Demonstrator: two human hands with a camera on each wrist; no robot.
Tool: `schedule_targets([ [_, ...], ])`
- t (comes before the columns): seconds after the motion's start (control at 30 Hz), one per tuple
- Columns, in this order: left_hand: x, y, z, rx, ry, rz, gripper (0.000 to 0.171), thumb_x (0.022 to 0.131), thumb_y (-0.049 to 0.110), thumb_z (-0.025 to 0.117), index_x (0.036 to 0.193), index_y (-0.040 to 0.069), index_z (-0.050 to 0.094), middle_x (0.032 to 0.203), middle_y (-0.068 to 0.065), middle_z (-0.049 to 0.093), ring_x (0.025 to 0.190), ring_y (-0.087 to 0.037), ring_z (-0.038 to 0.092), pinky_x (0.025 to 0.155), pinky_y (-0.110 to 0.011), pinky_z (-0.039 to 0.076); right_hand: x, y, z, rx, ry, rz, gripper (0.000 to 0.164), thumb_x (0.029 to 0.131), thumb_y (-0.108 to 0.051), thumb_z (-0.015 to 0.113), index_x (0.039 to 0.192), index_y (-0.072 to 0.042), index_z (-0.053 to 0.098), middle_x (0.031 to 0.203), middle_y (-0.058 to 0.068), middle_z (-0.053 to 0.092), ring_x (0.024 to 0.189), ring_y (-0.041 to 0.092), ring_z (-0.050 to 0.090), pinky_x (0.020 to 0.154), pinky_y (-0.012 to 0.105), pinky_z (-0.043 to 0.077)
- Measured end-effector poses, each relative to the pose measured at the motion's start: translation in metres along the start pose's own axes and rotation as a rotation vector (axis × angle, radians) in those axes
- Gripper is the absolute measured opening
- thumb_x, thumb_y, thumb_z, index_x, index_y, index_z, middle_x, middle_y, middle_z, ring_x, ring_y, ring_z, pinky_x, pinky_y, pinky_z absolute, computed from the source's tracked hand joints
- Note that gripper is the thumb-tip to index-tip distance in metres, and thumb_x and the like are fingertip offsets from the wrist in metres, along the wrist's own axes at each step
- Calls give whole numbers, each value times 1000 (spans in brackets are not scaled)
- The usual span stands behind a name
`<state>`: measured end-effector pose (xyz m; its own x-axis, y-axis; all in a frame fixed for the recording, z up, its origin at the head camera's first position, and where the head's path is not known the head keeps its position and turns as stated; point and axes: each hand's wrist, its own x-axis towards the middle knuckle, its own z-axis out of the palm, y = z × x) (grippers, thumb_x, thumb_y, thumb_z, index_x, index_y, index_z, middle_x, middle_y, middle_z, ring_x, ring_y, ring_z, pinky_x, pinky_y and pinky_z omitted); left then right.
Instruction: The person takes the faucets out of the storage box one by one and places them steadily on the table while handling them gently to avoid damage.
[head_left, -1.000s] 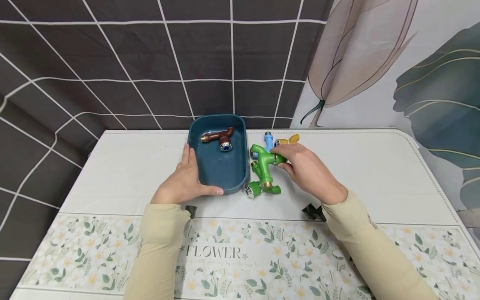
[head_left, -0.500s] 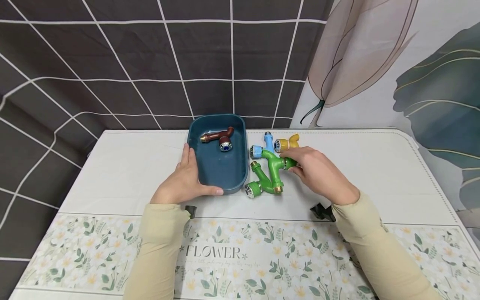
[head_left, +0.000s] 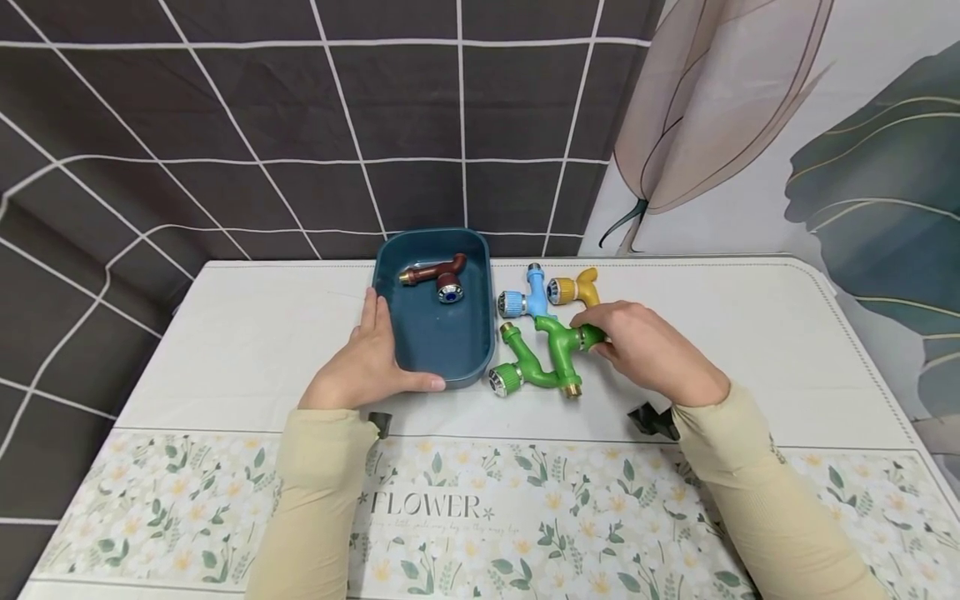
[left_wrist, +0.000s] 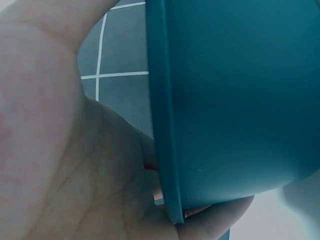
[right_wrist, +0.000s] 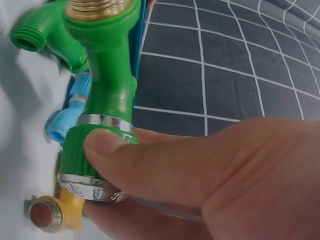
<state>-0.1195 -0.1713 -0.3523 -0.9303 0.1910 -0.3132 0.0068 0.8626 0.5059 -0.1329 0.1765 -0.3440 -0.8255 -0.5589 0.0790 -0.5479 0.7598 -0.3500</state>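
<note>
My right hand pinches a green tap by its ribbed knob, thumb on one side; the brass thread points toward me. In the right wrist view the held tap fills the middle. Left of it lies a second green tap on the table. My left hand rests against a dark blue tray, straight fingers along its left side and thumb at the near rim. Inside the tray, toward the back, lies a brown tap. In the left wrist view the tray wall hides part of the fingers.
A light blue tap and a yellow tap lie behind the held one, right of the tray. The white table meets a dark tiled-pattern cloth at the back. A flower-print band runs along the front.
My right hand has moved right and slightly toward me with the green tap, uncovering more of the blue, yellow and second green taps. The left hand and tray have stayed put.
</note>
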Motion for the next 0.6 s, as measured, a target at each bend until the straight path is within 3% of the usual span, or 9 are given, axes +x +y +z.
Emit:
schedule_targets([
  [0.6, 0, -1, 0, 8, -1, -2, 146, 69, 61, 86, 156, -6, -10, 163, -18, -25, 147, -54, 12, 109, -60, 36, -3, 4, -1, -9, -66, 49, 25, 83, 12, 73, 103, -3, 73, 97, 6, 71, 87, 22, 63, 80, 43, 52],
])
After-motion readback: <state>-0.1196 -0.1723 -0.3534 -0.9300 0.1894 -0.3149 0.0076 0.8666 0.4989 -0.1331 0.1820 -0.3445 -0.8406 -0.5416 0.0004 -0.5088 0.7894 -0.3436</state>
